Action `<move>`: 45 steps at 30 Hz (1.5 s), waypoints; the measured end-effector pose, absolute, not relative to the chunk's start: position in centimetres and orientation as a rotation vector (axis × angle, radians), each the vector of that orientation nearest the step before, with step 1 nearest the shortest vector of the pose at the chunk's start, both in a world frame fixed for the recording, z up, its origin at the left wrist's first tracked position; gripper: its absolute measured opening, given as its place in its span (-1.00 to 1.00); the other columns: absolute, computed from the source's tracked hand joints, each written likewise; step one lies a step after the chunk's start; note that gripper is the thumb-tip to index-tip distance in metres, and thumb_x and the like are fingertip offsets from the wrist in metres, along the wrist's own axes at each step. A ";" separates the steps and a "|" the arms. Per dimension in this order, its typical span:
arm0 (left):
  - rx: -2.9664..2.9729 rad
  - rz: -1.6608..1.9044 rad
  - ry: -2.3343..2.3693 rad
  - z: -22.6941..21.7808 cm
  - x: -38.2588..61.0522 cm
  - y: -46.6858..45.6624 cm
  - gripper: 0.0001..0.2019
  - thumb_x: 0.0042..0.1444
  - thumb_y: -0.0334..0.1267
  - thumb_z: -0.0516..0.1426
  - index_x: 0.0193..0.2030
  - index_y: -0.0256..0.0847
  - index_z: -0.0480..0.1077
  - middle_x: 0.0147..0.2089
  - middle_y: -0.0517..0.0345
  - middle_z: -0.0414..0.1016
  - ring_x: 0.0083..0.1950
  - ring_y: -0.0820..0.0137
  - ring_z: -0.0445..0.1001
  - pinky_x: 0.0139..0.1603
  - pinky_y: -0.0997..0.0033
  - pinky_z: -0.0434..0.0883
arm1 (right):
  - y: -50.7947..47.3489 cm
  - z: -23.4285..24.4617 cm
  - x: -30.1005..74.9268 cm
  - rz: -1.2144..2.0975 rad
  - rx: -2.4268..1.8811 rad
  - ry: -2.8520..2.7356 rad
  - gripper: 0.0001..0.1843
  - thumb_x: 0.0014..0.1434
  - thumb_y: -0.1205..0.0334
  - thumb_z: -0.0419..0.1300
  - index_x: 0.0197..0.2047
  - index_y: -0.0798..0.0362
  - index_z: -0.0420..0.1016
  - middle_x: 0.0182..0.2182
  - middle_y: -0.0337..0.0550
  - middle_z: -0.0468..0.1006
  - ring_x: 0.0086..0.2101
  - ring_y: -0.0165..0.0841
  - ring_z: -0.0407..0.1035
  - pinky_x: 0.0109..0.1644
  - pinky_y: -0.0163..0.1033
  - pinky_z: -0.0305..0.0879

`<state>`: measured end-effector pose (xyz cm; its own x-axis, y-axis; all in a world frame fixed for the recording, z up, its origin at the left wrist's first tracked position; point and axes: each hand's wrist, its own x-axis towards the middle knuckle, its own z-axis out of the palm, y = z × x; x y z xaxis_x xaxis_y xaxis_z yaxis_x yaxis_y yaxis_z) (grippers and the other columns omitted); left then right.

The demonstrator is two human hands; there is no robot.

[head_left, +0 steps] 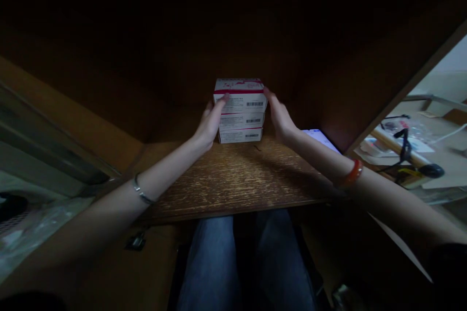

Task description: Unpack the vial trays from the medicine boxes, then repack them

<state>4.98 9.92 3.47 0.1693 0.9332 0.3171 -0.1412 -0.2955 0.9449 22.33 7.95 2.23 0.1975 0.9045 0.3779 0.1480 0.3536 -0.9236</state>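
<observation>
Three white boxes with red trim and barcodes are stacked (241,114) at the back of a wooden shelf (233,180) inside a dark cabinet. My left hand (210,120) presses against the stack's left side, fingertips on the top box. My right hand (279,114) presses flat against the stack's right side. Both hands clasp the stack between them. A silver bangle sits on my left wrist, an orange one on my right.
A phone with a lit screen (321,138) lies on the shelf just right of my right forearm. The cabinet's right wall (383,107) stands close by. Beyond it a table holds cables and a dark mouse (430,170). My knees are below the shelf.
</observation>
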 end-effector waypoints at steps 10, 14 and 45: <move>1.509 1.470 0.747 4.1 5.6 9.0 -0.55 0.22 0.13 0.05 0.06 -0.13 0.35 0.19 -0.02 0.45 0.28 0.20 0.35 0.33 0.17 0.22 | 6.6 3.2 21.1 0.835 -1.080 -1.104 -0.47 0.21 -0.18 -0.03 -0.23 0.11 0.51 -0.15 0.05 0.62 -0.06 -0.11 0.47 0.16 0.06 0.30; 1.558 1.523 0.600 5.4 5.3 6.2 -0.57 0.25 0.15 0.01 0.11 -0.06 0.26 0.28 0.06 0.36 0.37 0.21 0.23 0.32 0.22 0.25 | 3.4 3.3 20.3 0.714 -0.873 -1.163 -0.48 0.26 -0.11 -0.05 0.04 0.08 0.43 0.06 -0.03 0.53 0.09 -0.19 0.38 0.20 -0.02 0.28; 1.034 1.373 0.876 0.0 1.8 -1.2 -0.77 0.05 -0.14 0.26 -0.21 -0.23 0.44 -0.19 0.17 0.54 -0.36 0.46 0.48 -0.43 0.48 0.45 | -3.8 -2.8 19.6 1.417 -0.614 -0.803 -0.56 0.22 0.00 0.22 0.14 -0.09 0.38 0.07 -0.13 0.52 -0.07 -0.26 0.50 -0.11 -0.13 0.55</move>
